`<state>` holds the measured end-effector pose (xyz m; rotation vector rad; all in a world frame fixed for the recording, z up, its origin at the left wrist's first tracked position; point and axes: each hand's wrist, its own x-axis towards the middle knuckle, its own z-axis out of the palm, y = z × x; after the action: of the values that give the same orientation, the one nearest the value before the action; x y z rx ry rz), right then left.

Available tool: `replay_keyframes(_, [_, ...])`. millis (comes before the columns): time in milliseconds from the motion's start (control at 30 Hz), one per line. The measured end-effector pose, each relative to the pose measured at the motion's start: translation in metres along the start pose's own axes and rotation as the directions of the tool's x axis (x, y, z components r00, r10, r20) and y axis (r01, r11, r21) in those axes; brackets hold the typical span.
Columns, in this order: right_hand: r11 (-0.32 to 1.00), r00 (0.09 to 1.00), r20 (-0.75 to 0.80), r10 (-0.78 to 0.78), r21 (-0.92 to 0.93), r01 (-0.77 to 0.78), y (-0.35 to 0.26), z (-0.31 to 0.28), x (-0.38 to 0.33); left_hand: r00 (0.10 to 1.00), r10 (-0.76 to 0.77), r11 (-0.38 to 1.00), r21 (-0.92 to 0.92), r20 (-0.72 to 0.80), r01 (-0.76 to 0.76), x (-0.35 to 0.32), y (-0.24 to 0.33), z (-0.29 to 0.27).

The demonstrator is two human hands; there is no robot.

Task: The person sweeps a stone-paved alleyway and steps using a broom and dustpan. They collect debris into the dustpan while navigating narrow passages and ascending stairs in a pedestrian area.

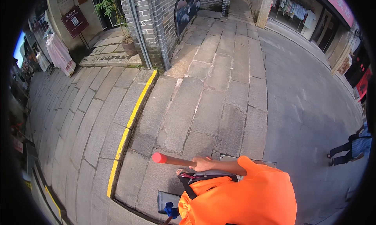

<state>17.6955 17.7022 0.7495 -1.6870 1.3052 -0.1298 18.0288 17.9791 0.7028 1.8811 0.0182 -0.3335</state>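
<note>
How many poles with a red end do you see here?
1. The pole is gripped in the person's right hand, its red end toward the picture's left, above the stone paving. Others could be hidden behind the body.

stone paving point(223, 96), grey brick wall point(168, 25)

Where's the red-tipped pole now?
The pole is at the head view's lower centre, in the right hand, its red end toward the yellow line.
</note>
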Motion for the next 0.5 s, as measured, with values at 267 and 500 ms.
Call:
replay_keyframes(267, [0.935, 0.937, -0.049, -0.346, 0.057, 0.349, -0.132, 0.004, 0.191, 0.998, 0.03, 0.998, 0.044, 0.055, -0.033, 0.174, 0.114, 0.12])
replay_keyframes(500, [0.874, 0.936, -0.135, -0.325, 0.335, 0.351, -0.309, 0.007, 0.328, 0.999, -0.023, 1.0, -0.018, 0.023, 0.024, 0.36, 0.157, 0.138])
